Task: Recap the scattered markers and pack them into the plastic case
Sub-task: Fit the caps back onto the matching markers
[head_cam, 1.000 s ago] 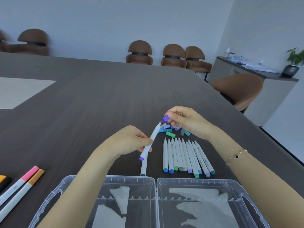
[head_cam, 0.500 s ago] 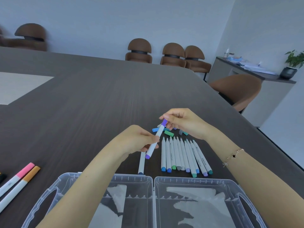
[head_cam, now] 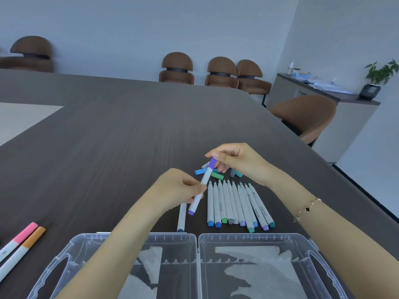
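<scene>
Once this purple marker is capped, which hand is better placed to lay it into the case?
Probably the left hand: it grips the purple marker by the barrel, nearer the plastic case. The right hand only pinches the cap.

plastic case [head_cam: 197, 244] cut off at the near edge, pink and orange markers [head_cam: 21, 244] run off the left edge, loose caps [head_cam: 235, 173] partly hidden behind right hand [head_cam: 239, 161]

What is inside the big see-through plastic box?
No markers show inside the plastic case yet. Through its clear walls you see only pale glare and the dark table underneath. The left arm covers part of its left half, so that bit is hidden.
</scene>
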Available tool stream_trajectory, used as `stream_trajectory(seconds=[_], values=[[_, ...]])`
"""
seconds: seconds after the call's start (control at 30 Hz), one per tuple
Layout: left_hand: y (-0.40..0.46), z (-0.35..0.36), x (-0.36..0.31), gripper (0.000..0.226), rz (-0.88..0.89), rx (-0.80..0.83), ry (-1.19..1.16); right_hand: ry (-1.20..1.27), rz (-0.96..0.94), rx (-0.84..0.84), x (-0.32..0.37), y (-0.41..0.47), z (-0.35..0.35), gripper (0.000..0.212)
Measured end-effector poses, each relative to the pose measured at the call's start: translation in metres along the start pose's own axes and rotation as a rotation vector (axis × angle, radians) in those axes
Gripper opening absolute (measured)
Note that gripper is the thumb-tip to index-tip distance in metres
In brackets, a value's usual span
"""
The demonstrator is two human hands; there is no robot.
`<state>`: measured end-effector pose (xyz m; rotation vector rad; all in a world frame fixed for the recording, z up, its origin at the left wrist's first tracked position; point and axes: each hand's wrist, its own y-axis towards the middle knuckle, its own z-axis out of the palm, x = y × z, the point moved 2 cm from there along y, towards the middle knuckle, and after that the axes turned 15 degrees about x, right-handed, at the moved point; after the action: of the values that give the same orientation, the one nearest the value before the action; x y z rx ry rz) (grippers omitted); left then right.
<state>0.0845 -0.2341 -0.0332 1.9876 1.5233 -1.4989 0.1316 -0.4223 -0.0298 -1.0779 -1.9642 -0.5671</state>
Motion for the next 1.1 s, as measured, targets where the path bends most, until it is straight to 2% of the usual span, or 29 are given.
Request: stream_trajectory(seconds=[0.07,0.2,0.33,0.5,0.67,0.83,0.93,1.0,1.1], values=[[0.005,0.004,0.004,0.025,-0.058,-0.048,0.133,-0.086,0.039,-0.048,-0.003,0.001,-0.003,0.022],[0.013,0.01,0.011,0.025,-0.149,-0.112,0.289,-0.242,0.141,-0.25,-0.018,-0.004,-0.018,0.02],[0.015,0.012,0.012,0.02,-0.13,-0.186,0.355,-0.329,0.224,-0.254,-0.034,-0.01,-0.026,0.022],[0.011,0.008,0.01,0.019,-0.06,-0.176,0.347,-0.486,0.253,-0.217,-0.041,-0.009,-0.021,0.018],[0.013,0.007,-0.006,0.015,-0.017,-0.075,0.366,-0.682,0.134,-0.028,-0.029,0.013,-0.008,0.02],[0.027,0.029,-0.013,0.019,-0.016,0.035,0.503,-0.613,0.077,0.043,-0.022,0.042,0.014,0.017],[0.03,0.033,-0.015,0.014,-0.031,-0.01,0.556,-0.635,0.118,0.104,-0.027,0.051,0.017,0.016],[0.031,0.033,-0.016,0.019,-0.044,-0.036,0.582,-0.647,0.128,0.135,-0.031,0.053,0.017,0.013],[0.032,0.031,-0.015,0.02,-0.079,-0.031,0.595,-0.696,0.111,0.115,-0.033,0.053,0.018,0.012]])
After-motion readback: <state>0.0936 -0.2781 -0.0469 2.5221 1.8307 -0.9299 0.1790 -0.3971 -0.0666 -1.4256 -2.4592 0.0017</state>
